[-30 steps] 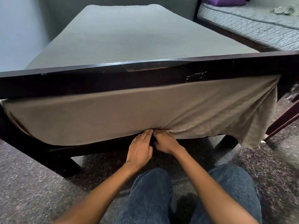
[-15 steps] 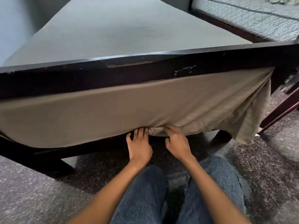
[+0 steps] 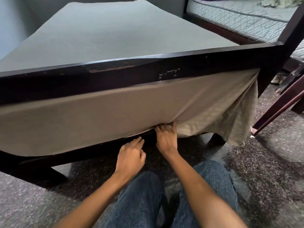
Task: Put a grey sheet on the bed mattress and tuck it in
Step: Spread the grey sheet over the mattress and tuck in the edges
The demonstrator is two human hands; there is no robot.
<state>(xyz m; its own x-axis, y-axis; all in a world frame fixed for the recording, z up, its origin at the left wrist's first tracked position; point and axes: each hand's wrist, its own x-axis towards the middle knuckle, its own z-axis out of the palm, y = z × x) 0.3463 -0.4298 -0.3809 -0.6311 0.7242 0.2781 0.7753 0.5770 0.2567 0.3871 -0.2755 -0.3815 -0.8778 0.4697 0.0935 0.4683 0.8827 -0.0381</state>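
The grey sheet (image 3: 115, 38) lies flat over the mattress top and runs down behind the dark footboard (image 3: 131, 74), covering the mattress end (image 3: 82, 116). Its left part is pulled smooth under the mattress; at the right a loose corner (image 3: 235, 122) hangs in folds toward the floor. My right hand (image 3: 167, 137) presses its fingertips into the sheet's lower edge at the mattress bottom, with the fingers curled against the fabric. My left hand (image 3: 130, 155) hovers just below the bed rail with loosely bent fingers, holding nothing.
A second bed with a checked mattress (image 3: 246, 18) stands at the back right. Dark slanted frame bars (image 3: 279, 102) cross at the right. The bed's legs (image 3: 54, 176) stand on a speckled floor (image 3: 263, 162). My knees in blue jeans (image 3: 141, 203) are below.
My left hand has dropped away from the sheet's edge, down and back. My right hand has stayed at the edge, pushing fabric under the mattress. The camera view has shifted slightly.
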